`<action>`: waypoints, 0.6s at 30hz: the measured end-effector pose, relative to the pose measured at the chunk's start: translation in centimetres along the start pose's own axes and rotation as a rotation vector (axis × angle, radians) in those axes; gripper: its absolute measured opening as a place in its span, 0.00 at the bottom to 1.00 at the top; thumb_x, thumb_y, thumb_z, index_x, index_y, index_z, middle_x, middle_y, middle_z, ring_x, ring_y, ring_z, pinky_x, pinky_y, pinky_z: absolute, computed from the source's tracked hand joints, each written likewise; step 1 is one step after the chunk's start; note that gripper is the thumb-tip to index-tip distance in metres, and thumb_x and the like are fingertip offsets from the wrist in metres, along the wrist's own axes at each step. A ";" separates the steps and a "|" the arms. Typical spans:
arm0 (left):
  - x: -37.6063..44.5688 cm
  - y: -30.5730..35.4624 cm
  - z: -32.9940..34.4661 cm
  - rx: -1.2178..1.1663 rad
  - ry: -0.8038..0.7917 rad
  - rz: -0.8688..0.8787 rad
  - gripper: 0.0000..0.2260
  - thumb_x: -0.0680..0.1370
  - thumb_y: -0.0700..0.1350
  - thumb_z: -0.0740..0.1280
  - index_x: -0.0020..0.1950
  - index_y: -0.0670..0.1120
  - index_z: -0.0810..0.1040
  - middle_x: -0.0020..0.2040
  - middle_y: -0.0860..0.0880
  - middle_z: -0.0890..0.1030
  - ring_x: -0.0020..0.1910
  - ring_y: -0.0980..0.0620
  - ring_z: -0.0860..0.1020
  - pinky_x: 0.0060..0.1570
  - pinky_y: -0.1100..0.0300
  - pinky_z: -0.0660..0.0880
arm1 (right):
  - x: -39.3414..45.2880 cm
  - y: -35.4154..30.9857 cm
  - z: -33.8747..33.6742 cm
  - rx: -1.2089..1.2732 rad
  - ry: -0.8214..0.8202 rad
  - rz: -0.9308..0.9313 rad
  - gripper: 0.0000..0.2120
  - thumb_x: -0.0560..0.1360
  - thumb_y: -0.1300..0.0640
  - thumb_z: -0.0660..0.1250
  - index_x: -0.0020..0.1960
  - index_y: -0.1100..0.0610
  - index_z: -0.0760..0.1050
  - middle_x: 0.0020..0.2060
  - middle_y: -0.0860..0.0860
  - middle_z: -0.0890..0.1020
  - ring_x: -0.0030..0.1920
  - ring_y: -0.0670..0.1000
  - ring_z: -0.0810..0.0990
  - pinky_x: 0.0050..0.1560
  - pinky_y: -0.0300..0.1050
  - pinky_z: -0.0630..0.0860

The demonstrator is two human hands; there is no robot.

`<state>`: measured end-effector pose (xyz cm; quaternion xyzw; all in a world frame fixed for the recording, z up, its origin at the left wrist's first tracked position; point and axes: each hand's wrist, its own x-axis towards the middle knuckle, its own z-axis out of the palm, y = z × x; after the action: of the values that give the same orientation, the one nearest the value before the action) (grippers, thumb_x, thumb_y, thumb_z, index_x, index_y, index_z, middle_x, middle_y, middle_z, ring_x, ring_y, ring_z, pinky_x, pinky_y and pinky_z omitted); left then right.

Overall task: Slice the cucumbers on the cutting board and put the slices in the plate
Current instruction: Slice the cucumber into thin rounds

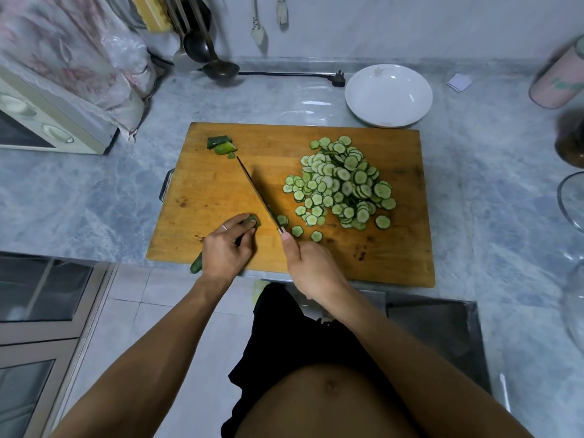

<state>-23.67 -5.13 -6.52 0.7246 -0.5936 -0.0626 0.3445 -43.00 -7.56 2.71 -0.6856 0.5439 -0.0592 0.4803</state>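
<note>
A wooden cutting board [221,191] lies on the marble counter. My left hand [226,248] grips a cucumber [196,265] near the board's front left; its cut end shows at my fingertips. My right hand [311,267] holds a knife [257,194], the blade edge-on and pointing away to the upper left, just right of the cucumber's cut end. A large heap of cucumber slices [343,181] covers the board's right half, with a few loose slices near the knife's heel. Cut-off end pieces [221,146] sit at the board's far left. A white plate [388,94] stands behind the board, holding no slices.
A toaster oven [47,128] under a floral cloth stands at left. Ladles [218,69] hang at the back wall by a black cord and plug [338,80]. A pink container [559,80], a dark jar [572,143] and a glass bowl [570,203] crowd the right edge.
</note>
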 end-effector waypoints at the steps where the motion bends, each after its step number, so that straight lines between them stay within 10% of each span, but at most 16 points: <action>1: 0.0 0.1 0.0 0.000 0.000 -0.003 0.08 0.74 0.41 0.71 0.51 0.43 0.87 0.54 0.45 0.85 0.47 0.46 0.85 0.44 0.54 0.82 | -0.1 0.0 -0.1 0.006 -0.002 -0.011 0.30 0.84 0.40 0.45 0.33 0.56 0.69 0.31 0.53 0.75 0.41 0.57 0.77 0.41 0.46 0.69; 18: 0.2 0.5 -0.4 0.008 -0.043 -0.030 0.16 0.74 0.46 0.61 0.41 0.40 0.86 0.44 0.43 0.86 0.40 0.45 0.83 0.38 0.59 0.75 | -2.1 -0.6 1.3 -0.007 -0.068 -0.092 0.29 0.84 0.41 0.46 0.34 0.57 0.69 0.31 0.52 0.73 0.39 0.55 0.74 0.40 0.46 0.64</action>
<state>-23.82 -5.13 -5.91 0.7334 -0.5900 -0.0809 0.3279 -42.65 -5.11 3.38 -0.7131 0.4954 -0.0559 0.4928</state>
